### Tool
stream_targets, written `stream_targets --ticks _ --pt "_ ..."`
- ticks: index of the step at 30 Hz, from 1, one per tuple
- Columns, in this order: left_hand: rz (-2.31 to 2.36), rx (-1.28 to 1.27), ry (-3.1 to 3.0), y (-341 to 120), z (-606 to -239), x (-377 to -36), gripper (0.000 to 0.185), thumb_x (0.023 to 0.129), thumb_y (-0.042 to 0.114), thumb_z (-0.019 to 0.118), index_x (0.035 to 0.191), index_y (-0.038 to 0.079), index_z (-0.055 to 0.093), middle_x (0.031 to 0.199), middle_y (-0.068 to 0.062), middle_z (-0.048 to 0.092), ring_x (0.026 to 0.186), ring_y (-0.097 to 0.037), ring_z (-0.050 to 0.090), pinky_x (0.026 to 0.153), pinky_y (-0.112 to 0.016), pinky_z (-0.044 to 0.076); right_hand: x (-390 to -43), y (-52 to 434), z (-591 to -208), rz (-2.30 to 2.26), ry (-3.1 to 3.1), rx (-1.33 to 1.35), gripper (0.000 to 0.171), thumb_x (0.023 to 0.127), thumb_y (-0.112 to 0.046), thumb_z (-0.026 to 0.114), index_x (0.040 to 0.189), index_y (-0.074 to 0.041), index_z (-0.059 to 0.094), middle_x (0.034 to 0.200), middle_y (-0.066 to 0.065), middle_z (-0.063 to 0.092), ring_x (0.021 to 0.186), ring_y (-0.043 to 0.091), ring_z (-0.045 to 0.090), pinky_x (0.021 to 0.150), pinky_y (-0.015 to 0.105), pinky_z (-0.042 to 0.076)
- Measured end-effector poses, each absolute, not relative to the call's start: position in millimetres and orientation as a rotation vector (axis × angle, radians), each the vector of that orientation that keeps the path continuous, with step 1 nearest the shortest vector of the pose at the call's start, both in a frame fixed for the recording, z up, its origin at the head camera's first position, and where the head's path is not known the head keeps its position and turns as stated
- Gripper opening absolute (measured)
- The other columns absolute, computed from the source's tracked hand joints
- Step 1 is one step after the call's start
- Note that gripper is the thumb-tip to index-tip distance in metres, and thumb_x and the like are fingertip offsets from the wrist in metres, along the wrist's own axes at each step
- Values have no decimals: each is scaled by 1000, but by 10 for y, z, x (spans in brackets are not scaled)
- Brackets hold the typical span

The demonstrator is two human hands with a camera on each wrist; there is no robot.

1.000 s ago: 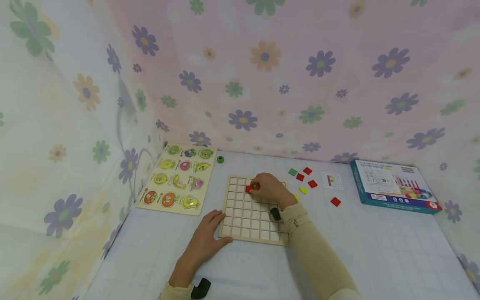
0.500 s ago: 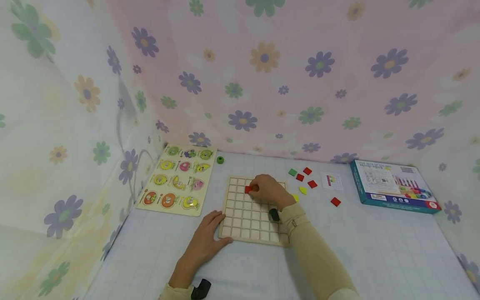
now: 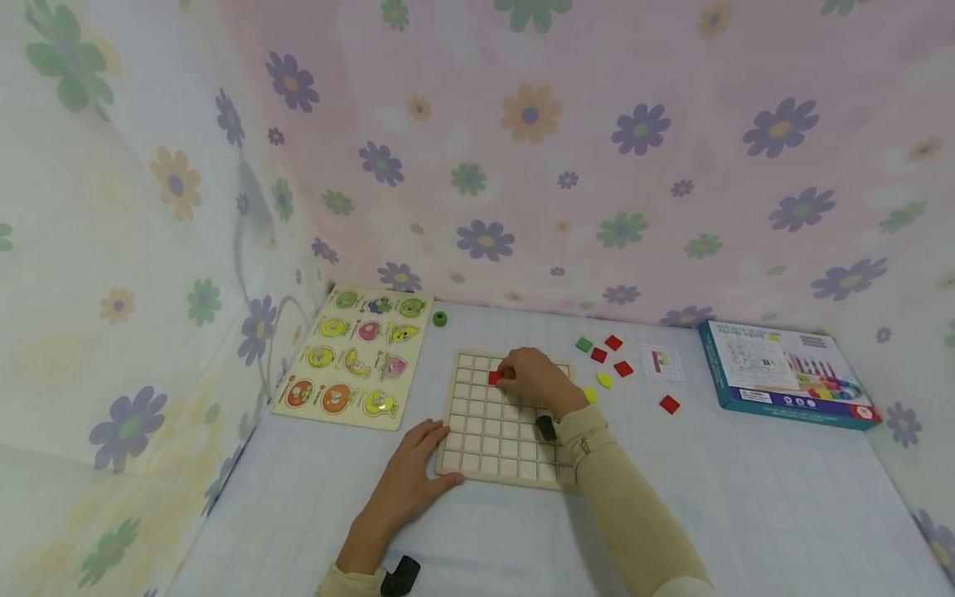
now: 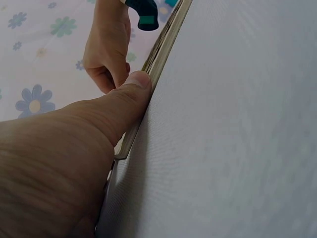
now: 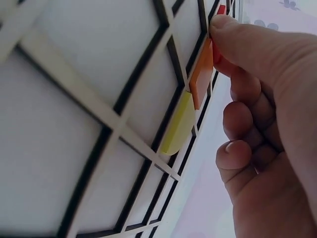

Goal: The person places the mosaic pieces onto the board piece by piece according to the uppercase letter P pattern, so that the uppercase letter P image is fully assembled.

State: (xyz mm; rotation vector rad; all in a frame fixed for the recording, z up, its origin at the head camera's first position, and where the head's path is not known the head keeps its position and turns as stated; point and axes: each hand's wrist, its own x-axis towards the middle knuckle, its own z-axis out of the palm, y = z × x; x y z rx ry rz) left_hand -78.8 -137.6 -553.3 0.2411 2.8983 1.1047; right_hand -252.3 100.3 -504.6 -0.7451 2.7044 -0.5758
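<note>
A pale bluish-white table surface with a faint printed grid (image 3: 746, 514) filled the lower part of the head view. Behind its far edge hung a pink cloth backdrop printed with purple, green and orange flowers (image 3: 597, 166), reaching up out of the picture. To the left of the table surface stood a whitish, translucent cloth side panel with the same flower print (image 3: 112, 290), meeting the pink backdrop at the far left corner. At the right edge of the table surface rose another pale flowered panel (image 3: 925, 365). The light was soft and even, glowing through the cloth.
</note>
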Motion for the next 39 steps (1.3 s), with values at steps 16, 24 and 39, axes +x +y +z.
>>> stream_targets --ticks 16,24,39 --pt "1091 257 2914 -1373 -5537 -776 79 81 47 84 146 13 55 156 -4 47 149 -29 39 121 -48 41 -2506 942 -5067 -612 2704 -762 21 98 -22 70 114 -12 78 96 2 67 81 14 54 72 28 47" --pt "1071 254 2914 -1414 -5532 -780 80 81 47 83 147 13 54 156 -5 46 149 -29 39 121 -48 40 -2541 853 -5101 -556 2731 -897 10 98 -21 70 90 -18 76 78 -1 57 72 14 46 65 27 37" --pt "1092 249 2916 -1381 -5528 -779 79 81 46 84 147 14 54 157 -5 46 150 -29 39 122 -48 40 -2505 1249 -5106 -1052 2697 -637 33 96 -27 73 125 -10 73 86 0 62 75 17 50 67 33 46"
